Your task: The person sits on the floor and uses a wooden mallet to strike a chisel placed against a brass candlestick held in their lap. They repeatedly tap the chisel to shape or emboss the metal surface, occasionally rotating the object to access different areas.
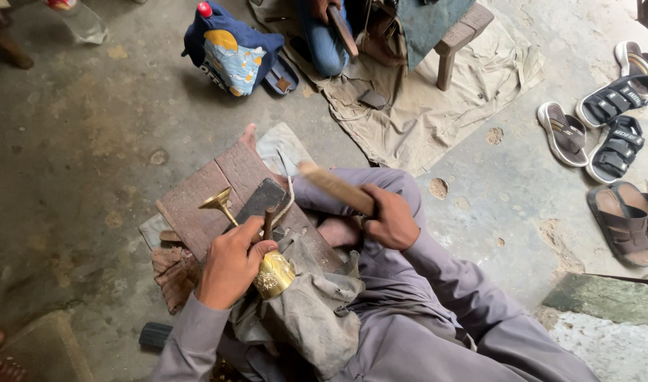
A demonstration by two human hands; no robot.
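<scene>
1. A brass goblet is held on its side by the left hand, over a grey cloth on the lap.
2. A thin punch is also gripped in that hand, upright against the goblet.
3. A wooden mallet is clenched in the right hand, raised just beside the punch.
4. A wooden board lies on the floor under the goblet's foot.

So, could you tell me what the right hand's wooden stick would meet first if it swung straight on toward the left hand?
Probably the dark punch held upright by the left hand on the brass goblet; the stick in the right hand points that way, though depth is unclear.
</scene>
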